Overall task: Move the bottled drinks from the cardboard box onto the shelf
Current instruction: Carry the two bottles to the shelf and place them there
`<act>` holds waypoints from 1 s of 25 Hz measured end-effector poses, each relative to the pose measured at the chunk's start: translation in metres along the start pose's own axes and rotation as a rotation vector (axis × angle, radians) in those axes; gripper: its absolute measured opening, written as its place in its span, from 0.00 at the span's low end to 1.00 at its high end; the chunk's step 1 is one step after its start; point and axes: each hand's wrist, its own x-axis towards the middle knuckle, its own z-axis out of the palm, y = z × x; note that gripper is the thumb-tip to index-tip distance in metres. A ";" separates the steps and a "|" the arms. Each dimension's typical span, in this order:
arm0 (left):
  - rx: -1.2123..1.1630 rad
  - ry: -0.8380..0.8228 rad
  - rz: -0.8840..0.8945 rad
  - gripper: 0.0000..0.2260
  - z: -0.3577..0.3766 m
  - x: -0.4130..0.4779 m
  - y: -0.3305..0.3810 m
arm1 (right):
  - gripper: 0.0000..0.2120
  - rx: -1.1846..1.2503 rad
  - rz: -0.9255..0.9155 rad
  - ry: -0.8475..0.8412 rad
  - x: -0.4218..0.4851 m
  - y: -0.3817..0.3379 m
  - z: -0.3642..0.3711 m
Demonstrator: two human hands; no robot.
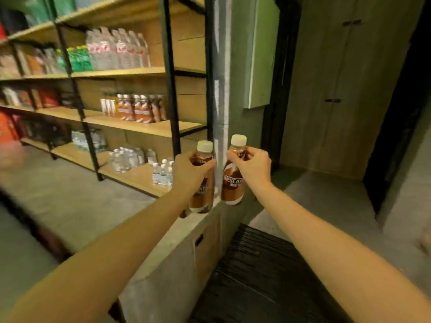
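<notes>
Left hand: curled round left bottle.
Right hand: right bottle pinched near cap.
Risk: shelved bottles could be toppled by crowding.

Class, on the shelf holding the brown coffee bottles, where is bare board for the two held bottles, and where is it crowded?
Free: bare board right of the coffee row, up to the black post; another patch left of the row. Crowded: the row itself, packed tight.
</notes>
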 end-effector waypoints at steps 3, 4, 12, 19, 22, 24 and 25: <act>0.042 0.140 -0.053 0.19 -0.088 0.033 -0.039 | 0.14 0.069 -0.016 -0.143 -0.001 -0.028 0.103; 0.055 0.182 -0.049 0.18 -0.113 0.044 -0.049 | 0.14 0.089 -0.035 -0.183 0.000 -0.036 0.134; 0.117 0.374 -0.133 0.17 -0.240 0.169 -0.126 | 0.18 0.160 -0.098 -0.327 0.066 -0.066 0.352; 0.132 0.452 -0.152 0.17 -0.308 0.282 -0.182 | 0.15 0.200 -0.099 -0.410 0.137 -0.083 0.488; 0.094 0.421 -0.157 0.17 -0.329 0.329 -0.214 | 0.15 0.195 -0.074 -0.400 0.160 -0.075 0.539; 0.081 0.387 -0.136 0.18 -0.341 0.362 -0.237 | 0.14 0.204 -0.054 -0.366 0.174 -0.070 0.570; 0.073 0.361 -0.116 0.17 -0.347 0.380 -0.249 | 0.14 0.204 -0.051 -0.343 0.181 -0.067 0.585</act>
